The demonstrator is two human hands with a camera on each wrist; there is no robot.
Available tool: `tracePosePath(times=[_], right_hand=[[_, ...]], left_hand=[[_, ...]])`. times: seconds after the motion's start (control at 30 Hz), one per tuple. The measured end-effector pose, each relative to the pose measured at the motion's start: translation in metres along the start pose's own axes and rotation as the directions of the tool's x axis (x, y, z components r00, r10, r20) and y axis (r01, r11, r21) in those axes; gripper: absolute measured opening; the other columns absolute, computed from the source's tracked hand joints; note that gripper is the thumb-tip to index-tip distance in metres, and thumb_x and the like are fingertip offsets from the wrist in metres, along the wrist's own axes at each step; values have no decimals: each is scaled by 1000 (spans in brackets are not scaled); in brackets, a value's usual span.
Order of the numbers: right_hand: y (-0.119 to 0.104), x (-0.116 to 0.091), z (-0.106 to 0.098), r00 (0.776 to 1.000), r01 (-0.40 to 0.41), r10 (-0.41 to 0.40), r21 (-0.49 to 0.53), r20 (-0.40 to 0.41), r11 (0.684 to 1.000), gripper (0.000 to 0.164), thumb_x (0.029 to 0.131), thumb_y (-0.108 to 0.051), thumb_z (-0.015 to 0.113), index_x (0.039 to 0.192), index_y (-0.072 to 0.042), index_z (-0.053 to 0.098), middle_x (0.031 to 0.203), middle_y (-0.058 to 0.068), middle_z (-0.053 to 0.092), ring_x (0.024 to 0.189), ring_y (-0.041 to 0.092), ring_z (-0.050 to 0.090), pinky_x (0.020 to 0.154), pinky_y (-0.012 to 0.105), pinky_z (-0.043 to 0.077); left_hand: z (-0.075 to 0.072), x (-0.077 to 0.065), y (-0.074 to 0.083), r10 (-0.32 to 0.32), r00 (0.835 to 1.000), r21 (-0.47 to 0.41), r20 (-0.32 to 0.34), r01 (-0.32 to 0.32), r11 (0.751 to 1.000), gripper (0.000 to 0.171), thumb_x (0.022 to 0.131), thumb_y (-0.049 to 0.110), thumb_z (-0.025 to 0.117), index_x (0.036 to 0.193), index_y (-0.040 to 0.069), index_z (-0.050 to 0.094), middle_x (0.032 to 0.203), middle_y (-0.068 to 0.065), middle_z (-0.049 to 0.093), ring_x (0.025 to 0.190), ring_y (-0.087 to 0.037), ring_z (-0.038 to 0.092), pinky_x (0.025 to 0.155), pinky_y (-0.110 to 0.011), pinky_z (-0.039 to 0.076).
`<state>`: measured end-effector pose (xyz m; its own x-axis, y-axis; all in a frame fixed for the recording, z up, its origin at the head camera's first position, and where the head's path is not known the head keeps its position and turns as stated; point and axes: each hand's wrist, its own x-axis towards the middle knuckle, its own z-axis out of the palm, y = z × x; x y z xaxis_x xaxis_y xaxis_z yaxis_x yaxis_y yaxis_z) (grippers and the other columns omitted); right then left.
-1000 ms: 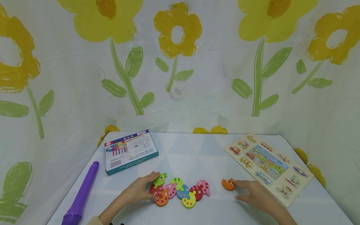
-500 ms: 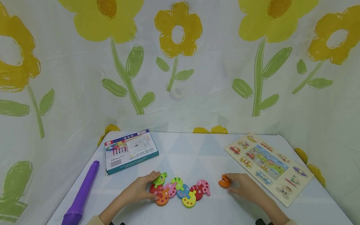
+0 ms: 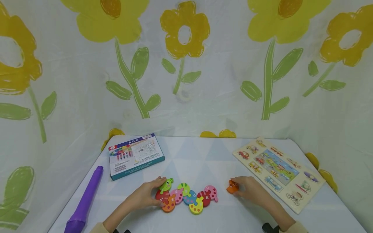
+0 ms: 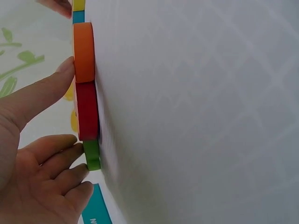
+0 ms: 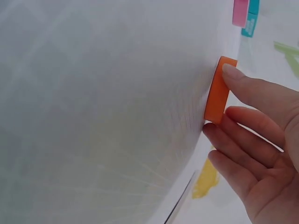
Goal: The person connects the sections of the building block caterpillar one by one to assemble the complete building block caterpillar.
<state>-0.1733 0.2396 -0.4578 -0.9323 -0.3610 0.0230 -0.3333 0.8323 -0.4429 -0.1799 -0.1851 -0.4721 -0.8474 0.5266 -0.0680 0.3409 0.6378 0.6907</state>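
Observation:
A jointed number caterpillar puzzle (image 3: 190, 198) lies on the table, its colourful round pieces linked in a zigzag behind a green head (image 3: 166, 185). My left hand (image 3: 144, 194) holds its head end, fingers at the green head and thumb on the orange piece (image 4: 84, 52) marked 3. Right of the pink tail-side piece (image 3: 211, 193), and apart from it, my right hand (image 3: 252, 190) pinches a loose orange puzzle piece (image 3: 232, 187) between thumb and fingers. In the right wrist view this orange piece (image 5: 219, 91) stands edge-on at the table surface; its printed face is hidden.
A boxed toy set (image 3: 136, 157) lies at the back left. Along the left edge is a purple plastic stick (image 3: 86, 197). A wooden vehicle puzzle board (image 3: 278, 173) lies on the right, just beyond my right hand. Flower-printed cloth (image 3: 204, 110) walls the table.
My right hand has moved left, nearer the caterpillar, and turned the orange piece so the number on it no longer shows. My left hand stays in place.

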Motion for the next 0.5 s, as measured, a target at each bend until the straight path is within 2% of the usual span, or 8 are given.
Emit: tracePosePath(times=[0.3,0.5], right_hand=[[-8,-6,1,1000,22,-22,74,1,997,47,73,-15,83,116,-4,68,116,11,68,109,30,63,93,48,50],[-17,-11,3,999,32,-32,65,1,997,46,73,-13,83,116,-3,68,115,11,68,107,29,64,90,46,52]], left_hand=[[0,0,0,0,1000,1,-2,0,1000,84,74,34,83,143,5,45,148,-12,42,140,-37,28,108,-56,30],[-1,0,1,4,1000,-9,-4,-4,1000,85,73,33,84,143,4,46,148,-13,42,140,-38,28,108,-56,29]])
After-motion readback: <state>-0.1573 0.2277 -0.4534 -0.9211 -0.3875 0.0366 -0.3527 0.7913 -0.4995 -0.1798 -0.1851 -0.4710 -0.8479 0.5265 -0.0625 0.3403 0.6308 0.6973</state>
